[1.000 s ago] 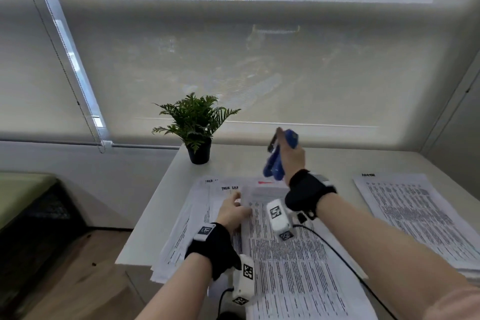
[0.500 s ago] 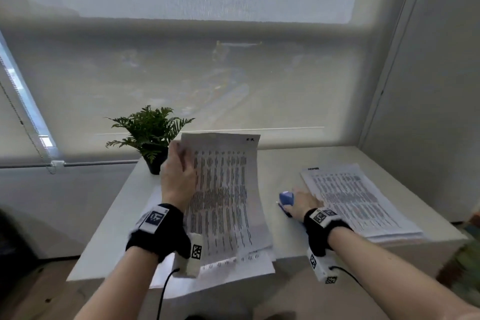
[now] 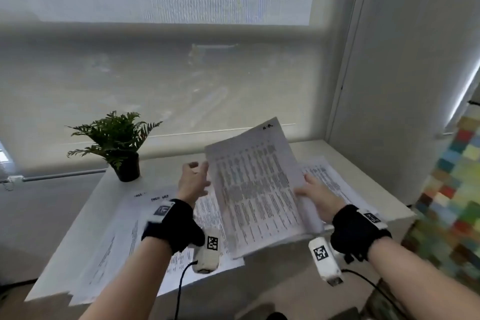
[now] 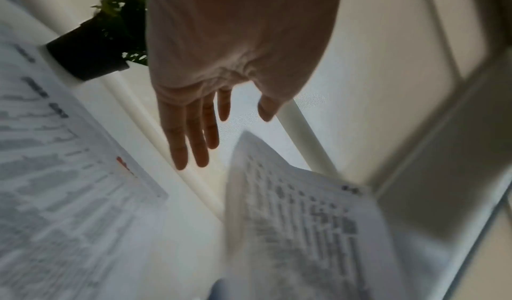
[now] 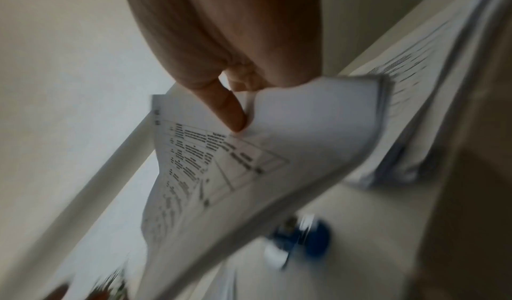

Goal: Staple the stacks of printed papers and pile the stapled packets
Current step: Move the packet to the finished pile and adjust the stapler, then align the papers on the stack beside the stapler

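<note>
A printed paper packet (image 3: 255,187) hangs tilted in the air over the middle of the white table (image 3: 361,174). My right hand (image 3: 311,196) pinches its right edge, thumb on top; the right wrist view shows the packet (image 5: 249,164) gripped between thumb and fingers. My left hand (image 3: 193,180) hovers just left of the packet with fingers straight, holding nothing; the left wrist view shows its fingers (image 4: 194,133) apart from the packet (image 4: 299,217). The blue stapler (image 5: 299,239) lies on the table under the packet. Loose printed sheets (image 3: 135,228) spread at the left; another paper pile (image 3: 335,184) lies at the right.
A potted fern (image 3: 117,143) stands at the table's back left corner. A window with a drawn blind (image 3: 155,73) runs behind the table, and a wall (image 3: 402,60) closes the right side. Cables hang from both wrist cameras below the table's front edge.
The packet has passed from my left hand to my right and moved rightward. My right hand left the blue stapler on the table; my left hand let go and opened.
</note>
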